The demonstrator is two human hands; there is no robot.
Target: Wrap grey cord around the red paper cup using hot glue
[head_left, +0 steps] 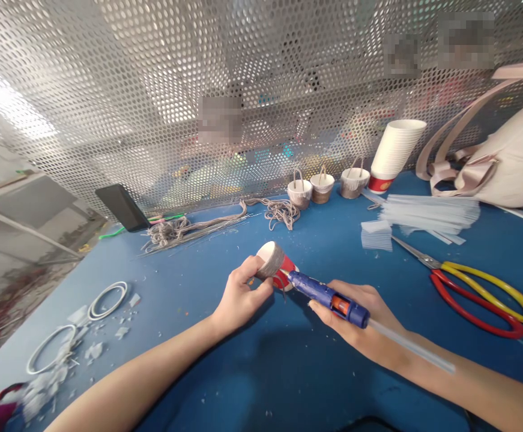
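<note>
My left hand (245, 294) grips a paper cup (288, 271), tilted on its side with its white mouth up and to the left. Grey cord is wound round the part near the rim; red and white print shows toward the base. My right hand (360, 312) is closed round a blue glue gun (319, 293). Its nozzle points left and touches or nearly touches the cup's side by the cord. A clear glue stick (412, 345) sticks out of the gun's back end. The fingers on the trigger are partly hidden beneath the gun.
Small cord-wrapped baskets (322, 187), a stack of paper cups (399, 150), glue sticks (427, 211) and scissors (477, 294) lie toward the right. Tangled cord (281, 213) and a phone (123, 207) are at the back. White rings (108, 301) and scraps lie left. A perforated metal screen (171, 120) borders the blue table.
</note>
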